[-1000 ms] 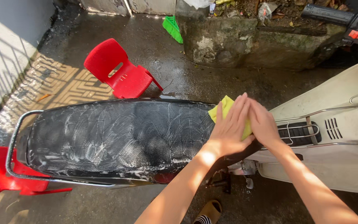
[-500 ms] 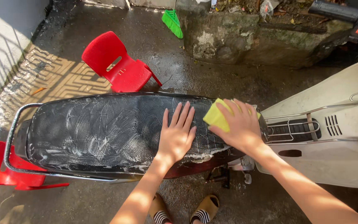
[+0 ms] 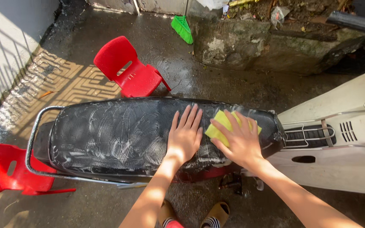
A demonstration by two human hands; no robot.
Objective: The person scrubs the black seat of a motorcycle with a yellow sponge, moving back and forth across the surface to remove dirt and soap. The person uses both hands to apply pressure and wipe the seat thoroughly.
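Observation:
A black scooter seat (image 3: 119, 135), streaked with white soap suds, stretches across the middle of the view. My left hand (image 3: 185, 136) lies flat on the seat with its fingers spread, holding nothing. Just to its right, my right hand (image 3: 238, 139) presses a yellow sponge (image 3: 217, 128) onto the front part of the seat, fingers spread over it. The sponge's left edge sticks out from under my fingers. The two hands are close but apart.
The scooter's cream body (image 3: 347, 139) with chrome rails fills the right. A metal grab rail (image 3: 34, 143) wraps the seat's rear. Red plastic chairs stand behind (image 3: 127, 69) and at lower left (image 3: 5, 169). A green broom (image 3: 181, 27) leans by a concrete ledge. The ground is wet.
My hands, stacked on the sponge a second ago, have separated. The left hand moved onto the seat; the right slid the sponge down and left over the seat's front.

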